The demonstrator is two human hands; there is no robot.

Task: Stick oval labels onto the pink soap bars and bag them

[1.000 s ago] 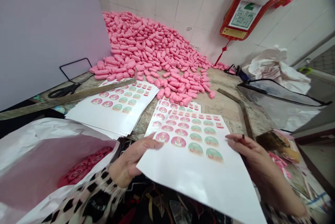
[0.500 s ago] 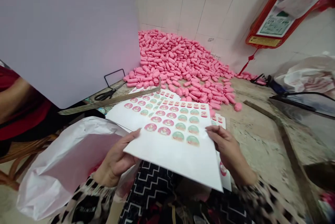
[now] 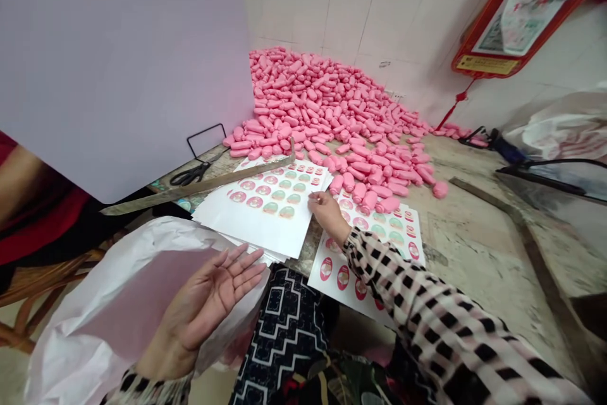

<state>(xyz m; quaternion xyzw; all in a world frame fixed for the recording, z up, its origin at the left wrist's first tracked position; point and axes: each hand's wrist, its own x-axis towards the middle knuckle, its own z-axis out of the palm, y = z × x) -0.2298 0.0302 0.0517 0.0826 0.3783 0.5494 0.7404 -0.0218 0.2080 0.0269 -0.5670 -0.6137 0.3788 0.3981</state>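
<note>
A stack of white sticker sheets (image 3: 246,222), printed with rows of pink and green rounded labels, lies on the table in front of me. At the right edge of its top sheet, the fingers of my right hand (image 3: 327,212) are pinched together on the paper. My left hand (image 3: 208,301) is open, palm up with fingers stretched, near the front of the stack and holding nothing. Under my right forearm lies a second group of label sheets (image 3: 403,222), partly covered by my sleeve. Several small pink capsule-shaped pieces (image 3: 365,193) rest on its far edge.
A large heap of pink pieces (image 3: 308,95) lies against the tiled wall. On the left are black scissors (image 3: 190,173), a long flat strip (image 3: 199,187), a pale panel (image 3: 123,64) and an open white bag (image 3: 95,304). Another bar (image 3: 521,247) lies right. Another person's arm shows far left.
The sheet held between both hands now lies on the left stack. My right hand has moved left to its edge. My left hand has let go and turned open, uncovering the right-hand sheets.
</note>
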